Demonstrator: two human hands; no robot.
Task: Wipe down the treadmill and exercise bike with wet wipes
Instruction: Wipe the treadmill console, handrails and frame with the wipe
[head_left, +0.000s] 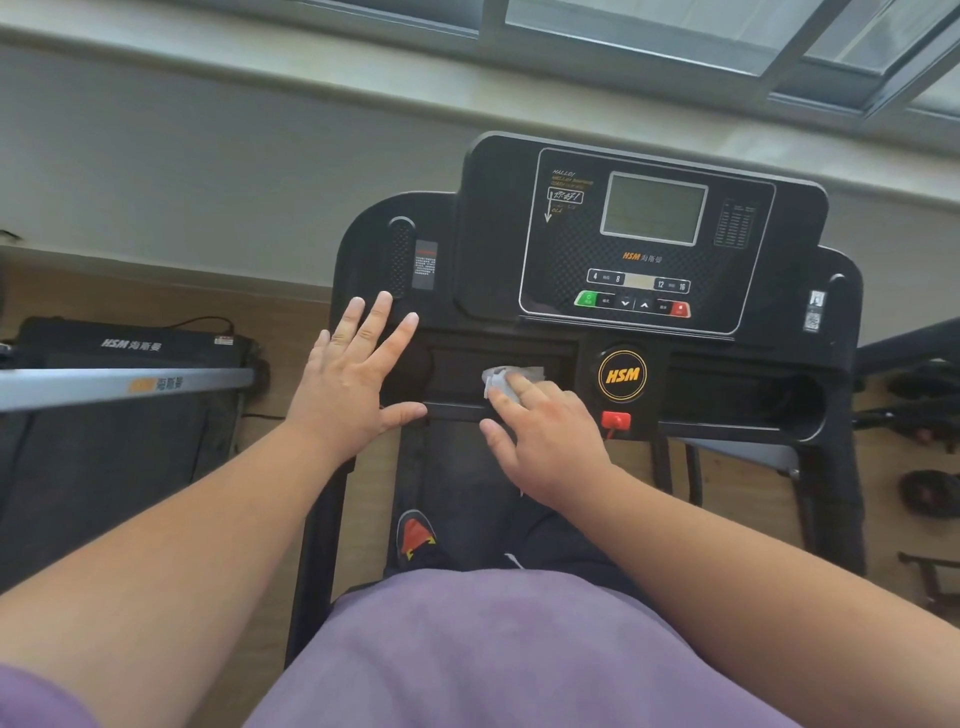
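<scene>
Person stands on treadmill, facing console. Right hand presses white wet wipe into the shallow tray left of the round HSM badge; fingers lie over the wipe, grip looks pressing rather than clenched. Left hand released, fingers spread flat on the tray's left edge. Red safety key just right of right hand. Second treadmill far left, on wooden floor.
</scene>
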